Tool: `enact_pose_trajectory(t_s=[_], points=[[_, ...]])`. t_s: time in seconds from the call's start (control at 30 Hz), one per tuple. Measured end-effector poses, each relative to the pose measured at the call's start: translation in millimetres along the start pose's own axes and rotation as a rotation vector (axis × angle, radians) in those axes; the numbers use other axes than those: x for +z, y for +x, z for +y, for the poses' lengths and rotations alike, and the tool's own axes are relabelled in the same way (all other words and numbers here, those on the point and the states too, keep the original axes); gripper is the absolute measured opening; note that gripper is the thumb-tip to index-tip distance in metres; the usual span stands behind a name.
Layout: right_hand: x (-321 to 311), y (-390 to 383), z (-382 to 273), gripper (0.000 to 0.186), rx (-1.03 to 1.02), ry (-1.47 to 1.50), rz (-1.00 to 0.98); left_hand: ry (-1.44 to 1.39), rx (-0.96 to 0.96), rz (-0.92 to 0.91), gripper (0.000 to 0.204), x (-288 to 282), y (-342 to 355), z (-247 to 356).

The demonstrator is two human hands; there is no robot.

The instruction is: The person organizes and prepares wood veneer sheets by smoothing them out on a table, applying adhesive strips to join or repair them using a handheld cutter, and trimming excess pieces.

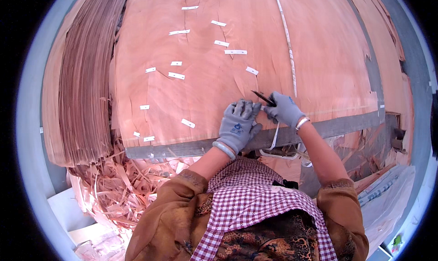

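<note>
A large sheet of pinkish wood veneer (205,87) lies across the table before me, with short white tape pieces (176,75) stuck along its cracks. My left hand (236,126), in a grey glove, rests on the sheet near its front edge, fingers lying forward and thumb apart. Close beside it, my gloved right hand (284,110) is closed around a slim dark pointed tool (261,96), its tip pointing up and left. A narrow white tape strip (275,137) hangs below the right hand over the table's dark front edge. A small white piece shows between the hands.
A tall stack of brown veneer sheets (86,87) stands at the left. Torn veneer scraps (123,188) heap below it. A long white strip (287,32) runs down the sheet's right part. More veneer (393,64) lies at the far right, above plastic sheeting (388,201).
</note>
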State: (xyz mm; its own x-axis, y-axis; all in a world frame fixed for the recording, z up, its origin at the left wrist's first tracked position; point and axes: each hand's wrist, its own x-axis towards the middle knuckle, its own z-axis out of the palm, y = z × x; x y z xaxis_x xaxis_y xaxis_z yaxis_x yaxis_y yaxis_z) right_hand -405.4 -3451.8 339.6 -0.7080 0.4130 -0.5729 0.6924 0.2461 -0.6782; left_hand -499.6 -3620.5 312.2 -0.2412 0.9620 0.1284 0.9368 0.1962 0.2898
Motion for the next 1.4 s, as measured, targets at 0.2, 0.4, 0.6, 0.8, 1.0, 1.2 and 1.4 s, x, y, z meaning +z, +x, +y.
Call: enact_pose_trajectory(t_s=[0.2,0.4,0.6,0.8,1.0,1.2,1.4], points=[[12,-30,11,0.026,-0.173,0.025,0.04,0.048,-0.035,-0.047,0.06,2,0,-2],[2,34,-42,0.014,-0.225,0.406,-0.07,-0.124,0.023,0.039,0.056,-12,-3,-11],[10,73,-44,0.012,-0.159,0.221,-0.023,-0.027,0.016,0.181,0.049,-28,16,-55],[13,47,-44,0.017,-0.08,0.02,0.056,0.106,0.039,0.078,0.051,-3,31,-73],[12,-16,-32,0.014,0.005,0.358,-0.183,0.069,0.045,0.078,0.05,-13,29,-74],[20,-19,16,0.018,-0.085,0.09,-0.101,-0.115,0.099,0.075,0.053,-25,-10,-41],[29,-14,15,0.023,-0.093,-0.044,-0.026,-0.094,0.086,0.014,0.055,4,-40,5]])
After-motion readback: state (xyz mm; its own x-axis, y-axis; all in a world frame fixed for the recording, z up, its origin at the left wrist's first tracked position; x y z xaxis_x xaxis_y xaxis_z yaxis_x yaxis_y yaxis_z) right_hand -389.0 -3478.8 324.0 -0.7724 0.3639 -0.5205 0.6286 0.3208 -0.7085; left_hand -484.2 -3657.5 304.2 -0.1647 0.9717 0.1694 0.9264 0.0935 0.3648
